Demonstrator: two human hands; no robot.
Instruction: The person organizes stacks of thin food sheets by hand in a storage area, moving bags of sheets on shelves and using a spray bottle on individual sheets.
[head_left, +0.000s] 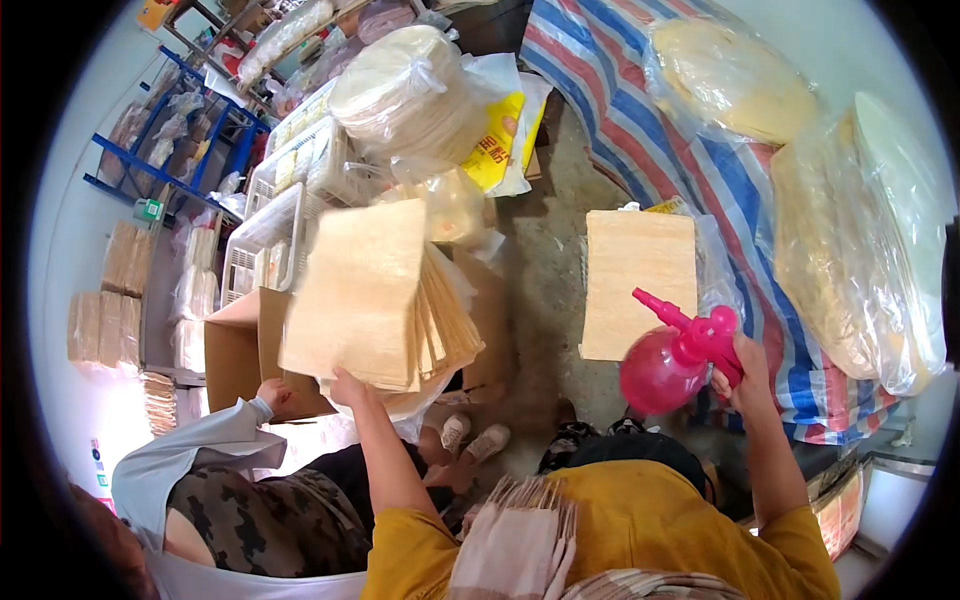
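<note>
My left hand (351, 390) pinches the lower edge of a thin, tan rectangular sheet (360, 292). Under and beside it a stack of similar sheets (450, 330) fans out, its support mostly hidden. My right hand (742, 375) grips the trigger handle of a pink plastic pump spray bottle (664, 367), which is tilted with its nozzle towards the upper left. Behind the bottle lies another pile of tan sheets (637, 262), part of its front covered by the bottle.
A co-worker's hand (275, 395) is by an open cardboard box (244, 337) on the left. White plastic crates (262, 232) and a bagged stack of round sheets (412, 90) stand beyond. Striped tarpaulin (720, 195) on the right carries large plastic-wrapped bundles (840, 247).
</note>
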